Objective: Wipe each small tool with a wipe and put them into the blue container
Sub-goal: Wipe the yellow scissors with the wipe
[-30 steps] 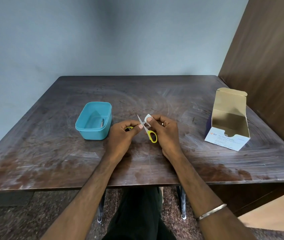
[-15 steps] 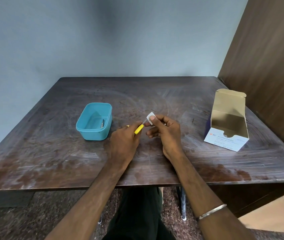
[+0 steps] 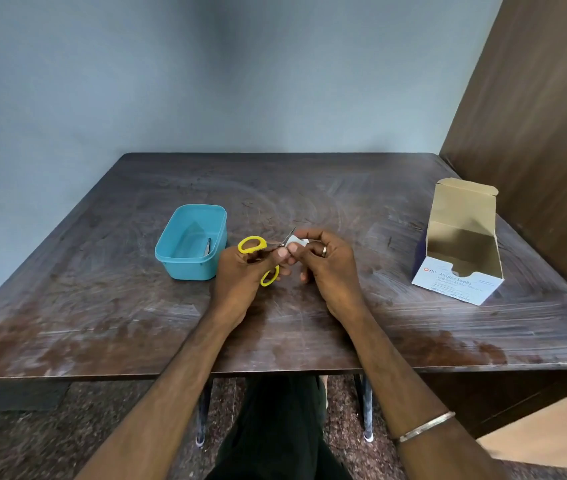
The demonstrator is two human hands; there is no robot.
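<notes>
Scissors [image 3: 253,244] sat just right of the blue container [image 3: 190,242], gripped by the left hand [image 3: 244,271]; the right hand [image 3: 323,265] pinched a wipe [image 3: 295,241] around the blade. Best drawn tipward, fingers clear of the edge.

Open tabletop all round the grip, with a tub to one side and a carton to the other

The left hand [image 3: 240,275] and right hand [image 3: 327,268] meet over the middle of the worn dark wooden table [image 3: 309,188]; just left of the grip the open turquoise plastic tub [image 3: 190,242] stands in the way, well to its right the open white-and-brown cardboard swab carton [image 3: 458,244] with raised lid, and the brown wood-panel wall [image 3: 534,116] behind that closes the right side; beyond the grip and between it and the table's near edge the surface lies bare
</notes>
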